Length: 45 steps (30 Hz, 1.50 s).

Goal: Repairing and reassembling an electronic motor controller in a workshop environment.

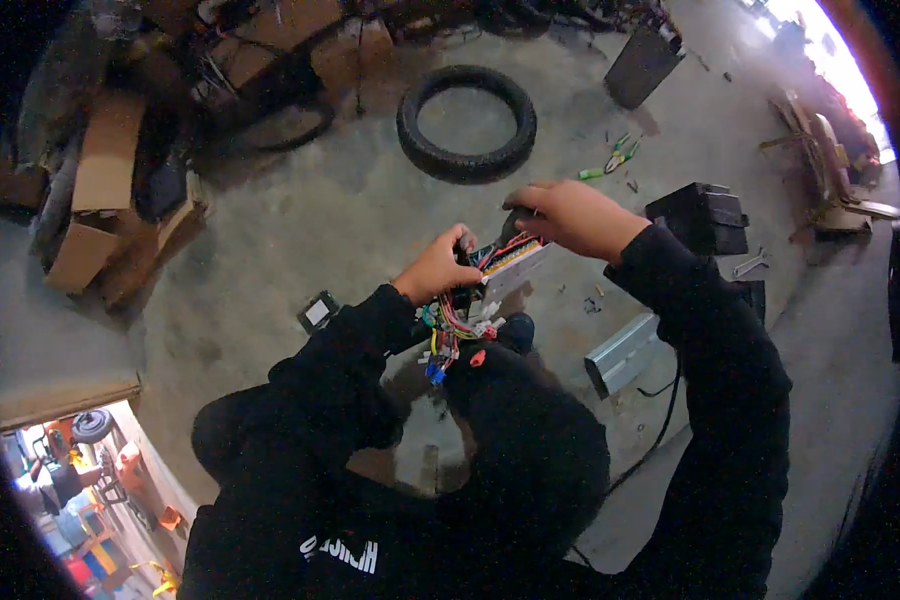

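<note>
Above my knees I hold a circuit board (515, 262) with a pale metal strip along one side and red, black and yellow wires on it. My left hand (438, 265) is closed round its left end, thumb pressed on the edge. At the upper right end, my right hand (575, 215) bends over the board, its fingers curled on a dark piece (513, 222) beside the red wires; its exact kind is partly hidden. A bundle of coloured wires with plugs (455, 335) hangs from the board, with blue, red and white connectors.
On the floor lie a black tyre (410, 135), green-handled pliers (622, 153), a wrench (750, 263) and small loose parts (593, 303). A silver metal housing (625, 352) and a black case (700, 217) are on the right. Cardboard boxes (110, 160) stand at the left.
</note>
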### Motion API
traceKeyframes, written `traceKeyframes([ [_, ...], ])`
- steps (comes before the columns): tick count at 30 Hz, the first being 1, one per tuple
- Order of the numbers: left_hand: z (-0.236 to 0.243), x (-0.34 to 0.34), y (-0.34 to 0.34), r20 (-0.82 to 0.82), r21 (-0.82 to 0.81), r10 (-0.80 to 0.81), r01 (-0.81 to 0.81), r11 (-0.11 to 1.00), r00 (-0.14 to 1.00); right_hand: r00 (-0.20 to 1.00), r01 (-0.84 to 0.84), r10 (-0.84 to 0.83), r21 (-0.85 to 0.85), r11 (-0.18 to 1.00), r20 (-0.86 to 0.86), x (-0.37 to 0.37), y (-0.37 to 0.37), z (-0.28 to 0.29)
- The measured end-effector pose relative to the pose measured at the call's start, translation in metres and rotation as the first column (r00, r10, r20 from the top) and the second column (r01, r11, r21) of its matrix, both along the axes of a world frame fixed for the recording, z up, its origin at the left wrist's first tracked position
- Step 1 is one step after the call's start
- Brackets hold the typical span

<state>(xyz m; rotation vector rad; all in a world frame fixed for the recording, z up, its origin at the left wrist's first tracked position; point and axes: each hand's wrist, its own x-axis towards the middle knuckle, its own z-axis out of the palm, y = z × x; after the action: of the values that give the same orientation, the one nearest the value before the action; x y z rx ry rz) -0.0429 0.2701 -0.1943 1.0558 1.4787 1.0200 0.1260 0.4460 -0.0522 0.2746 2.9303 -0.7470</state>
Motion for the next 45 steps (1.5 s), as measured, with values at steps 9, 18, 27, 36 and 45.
traceKeyframes([
  [9, -0.142, -0.007, 0.001, 0.179, -0.201, 0.002, 0.034, 0.979, 0.984, 0.998, 0.046, -0.032, -0.26, 0.964, 0.061, -0.004, 0.03, -0.164],
  [18, -0.159, -0.007, -0.003, 0.175, -0.028, 0.015, -0.01, 1.0, 0.985, 0.998, -0.069, 0.069, -0.141, 0.988, -0.008, 0.0, 0.013, -0.166],
  [27, -0.149, -0.023, -0.006, -0.19, -0.118, -0.238, 0.218, 0.969, 0.953, 0.989, -0.101, 0.109, -0.083, 0.991, 0.099, 0.023, -0.014, -0.163],
  [36, -0.189, -0.03, -0.022, -0.178, -0.114, -0.239, 0.221, 0.969, 0.955, 0.991, 0.048, -0.045, -0.026, 0.998, 0.129, -0.002, -0.053, -0.18],
  [45, -0.175, -0.016, -0.034, -0.398, -0.116, -0.282, 0.257, 0.96, 0.873, 0.998, -0.017, 0.011, 0.086, 0.996, 0.067, -0.014, -0.056, -0.194],
])
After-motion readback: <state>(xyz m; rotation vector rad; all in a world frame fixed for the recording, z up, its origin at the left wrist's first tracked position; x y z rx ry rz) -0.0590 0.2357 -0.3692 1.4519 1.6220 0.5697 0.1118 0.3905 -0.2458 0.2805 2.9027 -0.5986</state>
